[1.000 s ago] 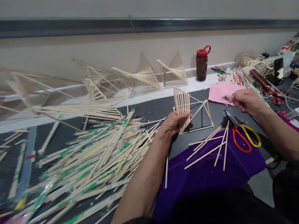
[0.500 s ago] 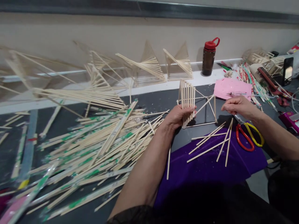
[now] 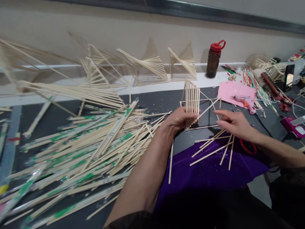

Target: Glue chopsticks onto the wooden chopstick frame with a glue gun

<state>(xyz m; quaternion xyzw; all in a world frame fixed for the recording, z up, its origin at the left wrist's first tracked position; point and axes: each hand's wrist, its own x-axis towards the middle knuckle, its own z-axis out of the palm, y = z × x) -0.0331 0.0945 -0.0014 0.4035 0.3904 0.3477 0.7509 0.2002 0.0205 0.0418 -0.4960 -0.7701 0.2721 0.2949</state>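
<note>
A small frame of wooden sticks [image 3: 192, 100] stands on the dark table, one side filled with a row of slanted sticks. My left hand [image 3: 179, 119] grips that row near its lower part, thumb in front. Close to the frame's right edge is my right hand [image 3: 230, 123], with thumb and forefinger apart and nothing seen between them. Loose short sticks [image 3: 212, 152] lie below it on a purple cloth [image 3: 205, 171]. Scissors with a red handle [image 3: 247, 148] are partly hidden under my right forearm.
Many sticks, some in green-marked wrappers [image 3: 78, 165], cover the left. Larger stick structures [image 3: 152, 68] stand along the wall. A bottle with a red lid [image 3: 213, 60] is behind. A glue gun [image 3: 245, 101] lies on pink paper [image 3: 224, 90]. A phone [image 3: 289, 78] is at right.
My right hand has moved down and left, from beside the pink paper toward the frame, uncovering the glue gun. My left hand keeps its grip on the frame.
</note>
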